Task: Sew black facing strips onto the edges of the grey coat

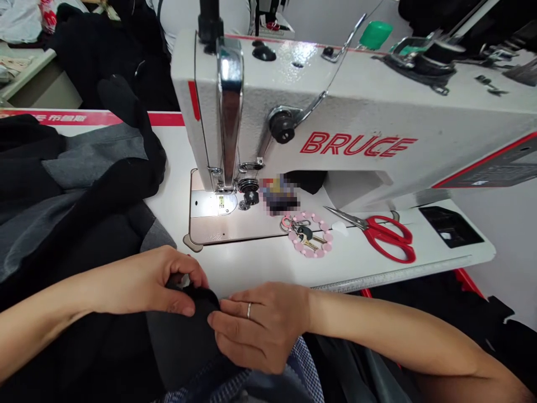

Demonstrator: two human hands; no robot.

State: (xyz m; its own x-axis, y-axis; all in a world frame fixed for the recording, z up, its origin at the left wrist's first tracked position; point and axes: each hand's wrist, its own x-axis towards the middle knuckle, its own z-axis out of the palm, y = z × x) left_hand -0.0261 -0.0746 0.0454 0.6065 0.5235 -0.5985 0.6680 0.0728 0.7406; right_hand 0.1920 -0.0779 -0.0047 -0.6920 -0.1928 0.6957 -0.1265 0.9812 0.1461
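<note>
Black and grey fabric (180, 347) lies over my lap and spreads up the left side of the sewing table. My left hand (168, 285) pinches the upper edge of this fabric between thumb and fingers. Close beside it, my right hand (264, 327), with a ring on one finger, grips the same edge from the right. A short strip of the fabric edge shows between both hands. Just beyond them stands the white sewing machine (356, 134), its needle area (226, 198) lit and with no fabric under it.
Red-handled scissors (388, 238) lie on the right of the white table (251, 263). Next to them are keys on a pink beaded ring (310, 238). A ruler strip (386, 274) runs along the front edge. Dark cloth (113, 50) is heaped behind, near a person in white (201, 17).
</note>
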